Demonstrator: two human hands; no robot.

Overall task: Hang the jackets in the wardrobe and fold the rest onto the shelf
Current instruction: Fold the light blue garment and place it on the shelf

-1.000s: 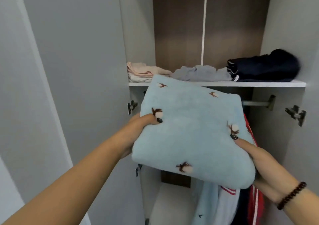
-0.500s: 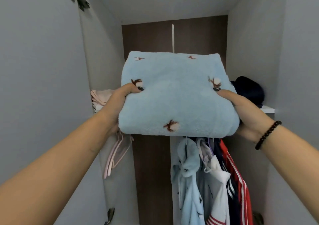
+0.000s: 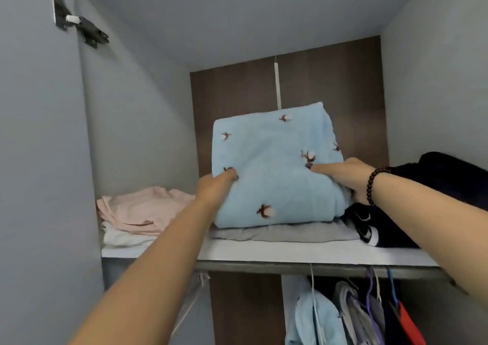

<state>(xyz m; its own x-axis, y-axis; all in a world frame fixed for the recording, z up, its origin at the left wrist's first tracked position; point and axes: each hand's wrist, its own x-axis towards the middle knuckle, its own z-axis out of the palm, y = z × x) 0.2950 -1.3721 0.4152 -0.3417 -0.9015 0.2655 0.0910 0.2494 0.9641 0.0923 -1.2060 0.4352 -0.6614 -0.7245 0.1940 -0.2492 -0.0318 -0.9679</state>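
A folded light-blue fleece garment [image 3: 272, 170] with small brown-and-white motifs rests on a folded grey garment [image 3: 285, 233] in the middle of the white wardrobe shelf [image 3: 290, 252]. My left hand [image 3: 215, 186] grips its left edge, thumb on top. My right hand [image 3: 346, 176], with a dark bead bracelet at the wrist, grips its right edge. The fingers under the fleece are hidden.
Folded pink and white clothes [image 3: 137, 212] lie at the shelf's left. Dark navy folded clothes [image 3: 422, 199] fill the right. Below the shelf, jackets [image 3: 351, 315] hang on hangers from the rail. A door hinge [image 3: 84, 27] sits high on the left wall.
Both hands carried the blue fleece up and forward from in front of the wardrobe onto the grey garment on the shelf. The view tilted upward.
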